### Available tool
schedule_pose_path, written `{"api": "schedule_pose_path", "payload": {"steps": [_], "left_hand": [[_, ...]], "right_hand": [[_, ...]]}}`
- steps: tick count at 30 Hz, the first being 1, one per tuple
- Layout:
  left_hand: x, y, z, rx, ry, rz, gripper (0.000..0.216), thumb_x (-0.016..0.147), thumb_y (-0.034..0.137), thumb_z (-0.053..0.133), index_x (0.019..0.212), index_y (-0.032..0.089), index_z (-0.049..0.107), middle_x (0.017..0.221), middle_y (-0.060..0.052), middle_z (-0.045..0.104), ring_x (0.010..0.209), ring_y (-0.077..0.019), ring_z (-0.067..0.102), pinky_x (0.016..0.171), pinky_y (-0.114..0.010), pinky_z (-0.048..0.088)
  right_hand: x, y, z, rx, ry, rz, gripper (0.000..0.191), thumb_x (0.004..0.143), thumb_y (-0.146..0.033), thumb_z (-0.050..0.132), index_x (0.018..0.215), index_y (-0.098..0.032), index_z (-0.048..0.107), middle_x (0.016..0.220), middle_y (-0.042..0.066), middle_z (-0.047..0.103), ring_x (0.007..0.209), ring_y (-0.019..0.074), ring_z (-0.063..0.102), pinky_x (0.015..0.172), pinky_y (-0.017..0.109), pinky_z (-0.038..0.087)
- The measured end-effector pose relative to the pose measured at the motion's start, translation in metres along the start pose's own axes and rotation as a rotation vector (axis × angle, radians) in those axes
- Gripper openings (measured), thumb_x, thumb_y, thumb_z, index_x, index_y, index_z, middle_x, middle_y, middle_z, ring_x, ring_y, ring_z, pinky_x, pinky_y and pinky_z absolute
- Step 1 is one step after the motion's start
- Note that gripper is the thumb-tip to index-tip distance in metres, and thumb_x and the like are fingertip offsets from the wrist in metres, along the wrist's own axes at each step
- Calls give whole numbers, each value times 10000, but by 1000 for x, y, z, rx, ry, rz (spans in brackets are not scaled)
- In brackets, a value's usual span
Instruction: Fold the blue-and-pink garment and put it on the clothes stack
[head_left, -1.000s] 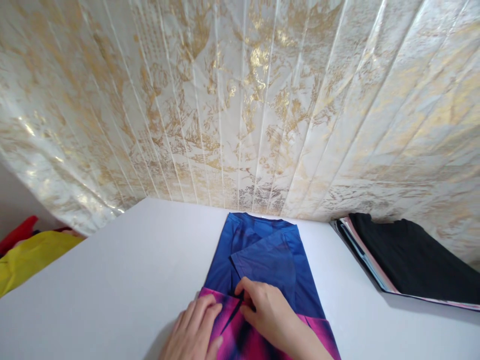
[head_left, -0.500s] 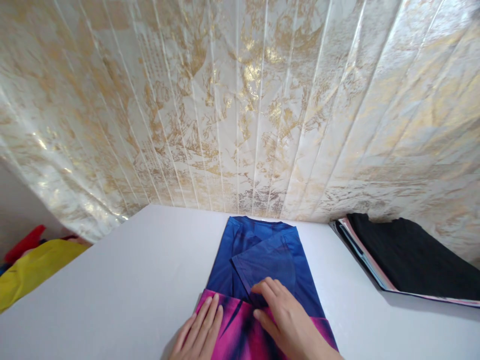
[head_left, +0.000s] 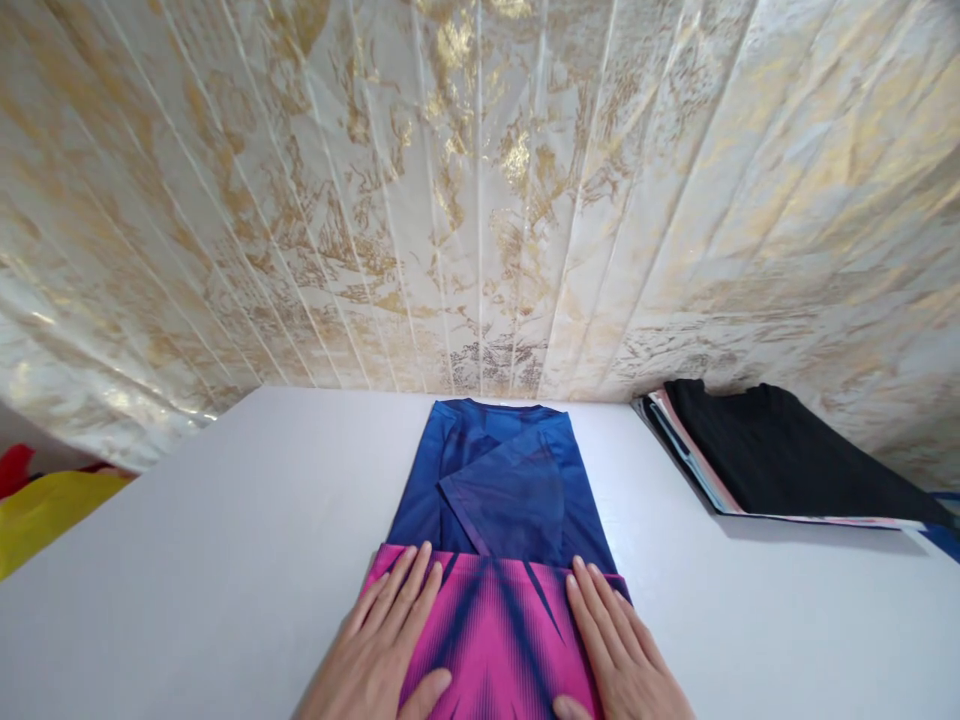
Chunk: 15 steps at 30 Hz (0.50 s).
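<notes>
A blue shirt (head_left: 510, 490) lies on the white table with its collar toward the back and a sleeve folded slantwise across it. Its pink, dark-streaked lower part (head_left: 495, 640) is folded up over the blue, making a straight edge across. My left hand (head_left: 382, 640) rests flat on the left side of that pink fold, fingers stretched out. On the right side of the fold lies my right hand (head_left: 622, 640), also flat with its fingers extended. Both thumbs point inward over the pink cloth.
A stack of folded clothes with a black shirt (head_left: 780, 460) on top sits at the right of the white table (head_left: 247, 520). Yellow cloth (head_left: 60, 510) and red cloth (head_left: 15, 468) show beyond the left edge. A gold-patterned sheet (head_left: 480, 200) hangs behind.
My right hand has moved from the middle of the fold to its right side and flattened. The pink edge now lies straight. The view has shifted slightly.
</notes>
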<state>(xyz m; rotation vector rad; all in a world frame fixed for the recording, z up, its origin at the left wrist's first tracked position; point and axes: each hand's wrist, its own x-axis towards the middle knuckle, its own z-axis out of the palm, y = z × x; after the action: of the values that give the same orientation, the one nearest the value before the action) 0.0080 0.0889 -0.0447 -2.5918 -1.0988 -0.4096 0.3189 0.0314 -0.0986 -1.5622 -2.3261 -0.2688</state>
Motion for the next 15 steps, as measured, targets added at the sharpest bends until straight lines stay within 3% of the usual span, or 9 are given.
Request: {"api": "schedule_pose_path", "payload": {"steps": [4,7,11,13,15], "left_hand": [[1,-2,-3,11,17,28,779,901,585,465,1505,172,199,1460,-92,421,1301,-240,440,998,-304,406],[3,-6,-11,26,35,73,814,894,601,468,1504,137,193,1445,-108,438,1289,-237,455,991,-292,412],[7,3,-14,-63,28,174,753,916,577,452,1492,141,240,1439,-97,450,1287,-229,457,1001,-280,407],[13,18,-6,-132,32,253,588,962,459,440,1465,180,318,1426,-72,474,1277,-207,468,1004,-265,405],[24,37,4,-188,48,345,436,985,326,433,1404,205,420,1400,-61,508,1261,-192,487,999,-260,409]], "right_hand": [[-2,2,2,27,-32,-15,913,857,-576,498,1524,-172,23,1517,122,302,1312,322,427,1007,396,426],[-5,8,-11,56,-26,-3,873,865,-546,508,1526,-189,65,1509,116,334,1326,309,411,1003,386,433],[-5,30,-49,158,1,257,553,902,-470,479,1398,-233,419,1405,102,500,1285,280,467,998,387,434],[4,43,-68,269,-38,430,371,919,-462,435,1175,-238,583,1197,93,646,1100,246,606,909,354,485],[19,52,-81,391,-146,557,306,924,-448,404,971,-235,619,933,59,707,836,209,665,749,312,514]]}}
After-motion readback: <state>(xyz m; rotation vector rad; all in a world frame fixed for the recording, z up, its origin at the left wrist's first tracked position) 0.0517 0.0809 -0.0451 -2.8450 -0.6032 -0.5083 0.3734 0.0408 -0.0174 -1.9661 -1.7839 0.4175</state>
